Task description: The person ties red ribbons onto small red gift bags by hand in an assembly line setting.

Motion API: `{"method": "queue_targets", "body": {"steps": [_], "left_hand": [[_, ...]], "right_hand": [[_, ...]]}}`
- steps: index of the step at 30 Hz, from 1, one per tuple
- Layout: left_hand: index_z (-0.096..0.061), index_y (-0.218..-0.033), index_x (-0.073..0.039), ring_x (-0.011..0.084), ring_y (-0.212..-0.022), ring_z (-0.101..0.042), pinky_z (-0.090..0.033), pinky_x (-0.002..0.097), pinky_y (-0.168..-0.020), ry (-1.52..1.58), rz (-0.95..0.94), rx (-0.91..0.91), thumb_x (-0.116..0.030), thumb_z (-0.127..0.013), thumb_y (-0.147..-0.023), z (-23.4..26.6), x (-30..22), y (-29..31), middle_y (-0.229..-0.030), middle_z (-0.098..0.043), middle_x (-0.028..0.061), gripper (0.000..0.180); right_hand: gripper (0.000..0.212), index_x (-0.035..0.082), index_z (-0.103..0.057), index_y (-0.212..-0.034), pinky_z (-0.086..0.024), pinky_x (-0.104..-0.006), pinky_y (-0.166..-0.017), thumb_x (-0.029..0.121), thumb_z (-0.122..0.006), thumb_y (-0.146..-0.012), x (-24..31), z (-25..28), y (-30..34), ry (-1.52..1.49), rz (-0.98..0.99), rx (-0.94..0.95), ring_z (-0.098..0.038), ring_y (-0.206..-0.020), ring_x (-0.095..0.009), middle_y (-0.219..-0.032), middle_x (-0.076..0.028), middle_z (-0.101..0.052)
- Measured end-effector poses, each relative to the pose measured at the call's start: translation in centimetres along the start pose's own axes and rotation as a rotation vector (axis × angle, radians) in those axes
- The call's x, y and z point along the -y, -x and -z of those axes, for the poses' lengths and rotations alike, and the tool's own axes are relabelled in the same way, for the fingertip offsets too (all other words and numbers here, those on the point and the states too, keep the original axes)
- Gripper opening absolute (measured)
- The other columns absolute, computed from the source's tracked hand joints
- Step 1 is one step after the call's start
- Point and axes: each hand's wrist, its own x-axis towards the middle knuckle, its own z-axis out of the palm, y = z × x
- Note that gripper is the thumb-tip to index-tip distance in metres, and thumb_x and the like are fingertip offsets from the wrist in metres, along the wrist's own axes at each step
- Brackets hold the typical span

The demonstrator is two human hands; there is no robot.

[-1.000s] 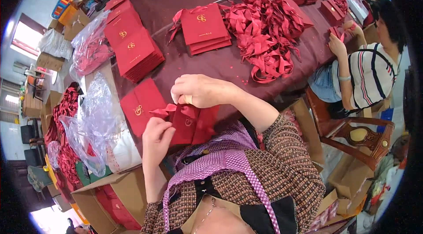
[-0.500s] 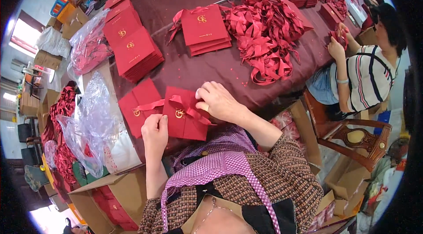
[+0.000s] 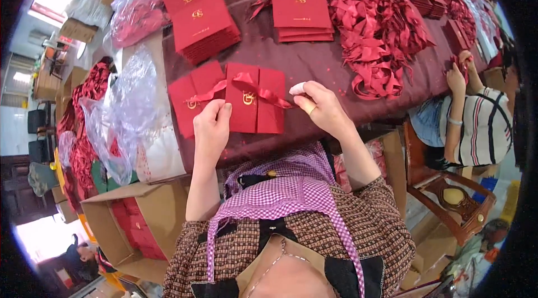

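A red folded card sleeve (image 3: 270,121) with a gold emblem lies before me on the table's near edge. A red ribbon (image 3: 268,95) runs across it, and my right hand (image 3: 328,112) pinches the ribbon's end beyond the sleeve's right side. One fingertip of that hand has a white wrapping, and another finger has a yellowish band. My left hand (image 3: 212,130) is closed at the sleeve's left edge; its fingers hide what they grip. Another red sleeve (image 3: 182,113) lies partly under the first on the left, with a ribbon strip across it.
Behind lie a tall stack of red sleeves (image 3: 204,26), a smaller ribboned stack (image 3: 302,15) and a heap of red ribbons (image 3: 381,45). Clear plastic bags (image 3: 126,110) lie left. An open carton (image 3: 162,208) stands below left. A co-worker (image 3: 476,124) sits at the right beside a wooden chair (image 3: 448,197).
My right hand has moved right, away from the sleeve, drawing the ribbon's end out past its edge. The left hand stays by the sleeve's left side. The whole view has shifted.
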Motion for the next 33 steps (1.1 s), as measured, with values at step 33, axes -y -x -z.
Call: {"method": "queue_targets", "body": {"steps": [33], "left_hand": [[-0.061, -0.109, 0.004, 0.0084, -0.076, -0.056, -0.047, 0.0245, -0.07, 0.207, 0.074, 0.194, -0.003, -0.063, -0.086, 1.6, 1.3, 0.2, -0.082, -0.061, 0.0016, 0.024]], "right_hand": [[0.051, 0.004, -0.042, -0.136, -0.047, -0.0223, -0.062, -0.001, -0.06, -0.089, 2.2, 0.2, -0.8, -0.209, -0.338, -0.098, -0.057, -0.064, -0.007, -0.074, -0.004, -0.066]]}}
